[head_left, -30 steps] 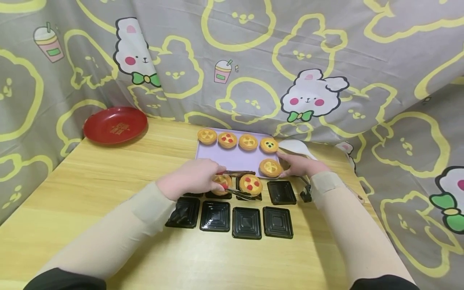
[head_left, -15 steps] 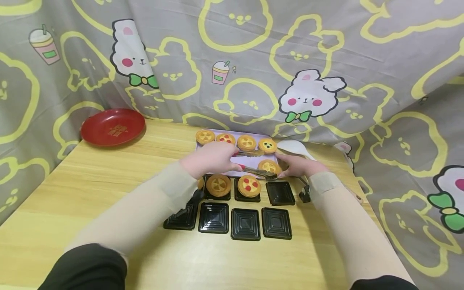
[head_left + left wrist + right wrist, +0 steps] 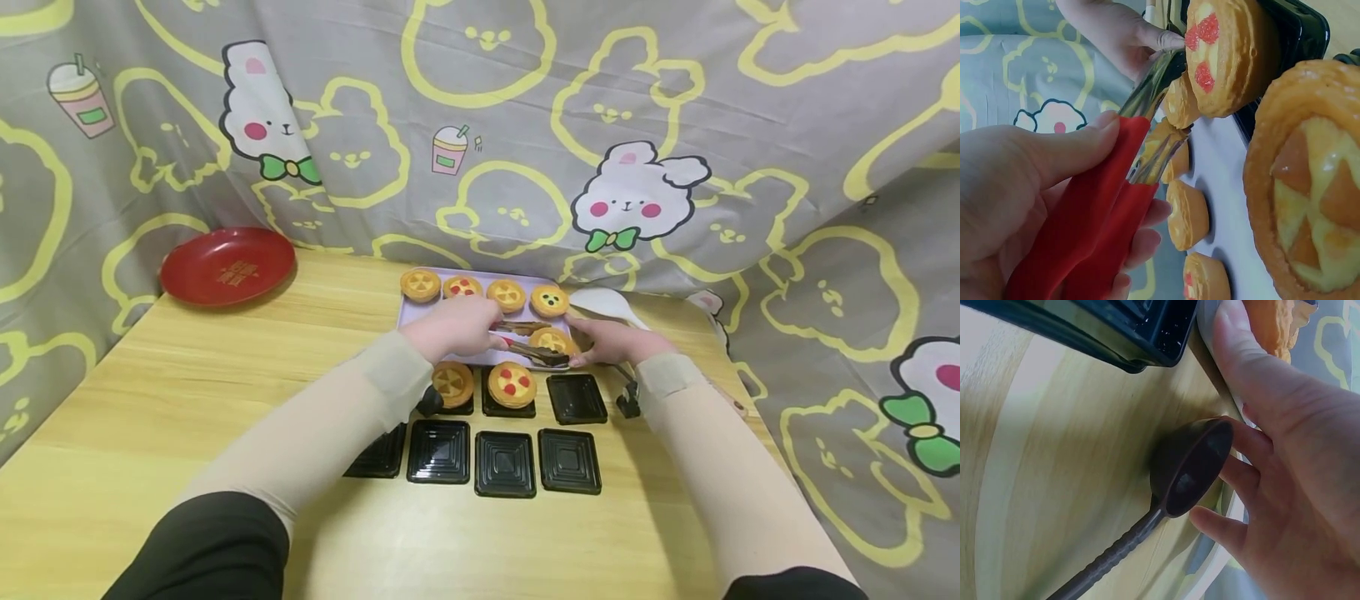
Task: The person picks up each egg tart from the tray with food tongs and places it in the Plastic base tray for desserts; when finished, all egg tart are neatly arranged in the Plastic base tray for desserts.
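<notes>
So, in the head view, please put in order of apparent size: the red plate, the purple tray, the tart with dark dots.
1. Purple tray, partly covered
2. Red plate
3. Tart with dark dots

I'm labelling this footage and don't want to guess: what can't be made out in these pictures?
Leftmost front black tray: head view, partly hidden by the left sleeve.
Red-topped tart on the purple tray: head view, lower part hidden by the left hand.
Tongs: left wrist view, handle ends cut off by the bottom edge.
Dark spoon: right wrist view, handle end cut off by the bottom edge.
</notes>
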`<control>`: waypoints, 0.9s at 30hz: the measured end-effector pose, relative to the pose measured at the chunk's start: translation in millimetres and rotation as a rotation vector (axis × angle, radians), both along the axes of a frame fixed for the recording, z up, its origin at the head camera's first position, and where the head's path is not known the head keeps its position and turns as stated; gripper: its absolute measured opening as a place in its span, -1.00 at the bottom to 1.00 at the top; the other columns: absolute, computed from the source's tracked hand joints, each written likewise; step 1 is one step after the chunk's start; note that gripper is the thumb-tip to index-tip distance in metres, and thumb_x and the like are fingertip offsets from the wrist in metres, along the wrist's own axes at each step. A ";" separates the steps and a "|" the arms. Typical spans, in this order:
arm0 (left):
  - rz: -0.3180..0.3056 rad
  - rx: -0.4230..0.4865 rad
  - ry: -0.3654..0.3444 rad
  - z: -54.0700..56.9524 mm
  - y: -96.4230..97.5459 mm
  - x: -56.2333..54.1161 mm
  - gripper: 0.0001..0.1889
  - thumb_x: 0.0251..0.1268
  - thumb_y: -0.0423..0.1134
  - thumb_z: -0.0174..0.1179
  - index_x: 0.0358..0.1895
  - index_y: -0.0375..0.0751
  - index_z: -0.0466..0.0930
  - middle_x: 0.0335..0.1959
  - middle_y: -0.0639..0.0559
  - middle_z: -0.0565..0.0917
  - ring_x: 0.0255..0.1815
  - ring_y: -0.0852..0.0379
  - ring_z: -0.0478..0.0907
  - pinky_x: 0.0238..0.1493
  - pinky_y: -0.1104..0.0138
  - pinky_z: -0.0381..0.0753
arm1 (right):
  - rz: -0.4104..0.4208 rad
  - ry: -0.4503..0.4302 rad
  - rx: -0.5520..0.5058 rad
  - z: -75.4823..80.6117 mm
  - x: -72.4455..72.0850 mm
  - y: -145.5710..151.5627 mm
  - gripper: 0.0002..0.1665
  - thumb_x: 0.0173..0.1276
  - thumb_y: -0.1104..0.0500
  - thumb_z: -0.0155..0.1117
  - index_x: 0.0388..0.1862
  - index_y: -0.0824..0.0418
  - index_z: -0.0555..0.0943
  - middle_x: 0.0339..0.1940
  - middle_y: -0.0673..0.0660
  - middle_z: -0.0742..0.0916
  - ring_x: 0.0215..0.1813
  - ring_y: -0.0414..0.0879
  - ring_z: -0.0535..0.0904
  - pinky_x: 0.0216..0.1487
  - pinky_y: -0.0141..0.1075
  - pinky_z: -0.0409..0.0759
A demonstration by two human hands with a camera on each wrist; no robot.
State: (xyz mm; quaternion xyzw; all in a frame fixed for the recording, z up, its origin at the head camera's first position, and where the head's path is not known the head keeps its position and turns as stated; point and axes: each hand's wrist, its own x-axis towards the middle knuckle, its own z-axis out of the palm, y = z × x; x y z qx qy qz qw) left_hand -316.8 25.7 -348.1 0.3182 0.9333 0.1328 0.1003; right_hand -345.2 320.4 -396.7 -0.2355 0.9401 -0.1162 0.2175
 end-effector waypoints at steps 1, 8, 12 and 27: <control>0.000 0.006 0.001 -0.4 -0.6 -0.2 -0.62 0.32 0.09 0.28 -0.46 -0.11 0.47 -0.60 0.09 0.27 -0.57 0.14 0.22 -0.48 0.28 0.25 | 0.000 0.001 0.002 0.0 -0.2 0.0 0.14 0.29 -0.08 0.40 0.57 0.36 -0.03 0.55 0.37 0.10 0.51 0.32 0.03 0.45 0.08 -0.02; 0.011 0.026 0.006 1.4 -9.7 2.0 -0.61 0.36 0.10 0.22 -0.45 -0.13 0.48 -0.60 0.07 0.31 -0.59 0.15 0.24 -0.50 0.28 0.26 | 0.008 0.006 0.012 -1.7 -2.2 0.8 0.11 0.30 -0.02 0.40 0.57 0.35 -0.02 0.55 0.37 0.11 0.51 0.31 0.04 0.45 0.08 -0.01; -0.016 0.066 -0.004 5.8 -14.2 8.7 -0.62 0.38 0.09 0.21 -0.44 -0.12 0.50 -0.60 0.07 0.36 -0.60 0.16 0.25 -0.52 0.28 0.27 | 0.004 0.000 0.018 -0.9 -2.6 0.9 0.10 0.32 0.03 0.40 0.58 0.35 -0.04 0.55 0.38 0.10 0.50 0.32 0.05 0.44 0.09 0.01; -0.192 -0.001 0.048 10.2 11.4 48.7 -0.69 0.36 0.11 0.22 -0.41 -0.02 0.54 -0.60 0.17 0.43 -0.58 0.19 0.32 -0.49 0.29 0.31 | 0.048 0.039 0.031 2.9 0.4 -0.2 -0.06 0.41 0.17 0.31 0.55 0.42 0.00 0.49 0.45 0.20 0.44 0.34 0.19 0.42 0.08 0.10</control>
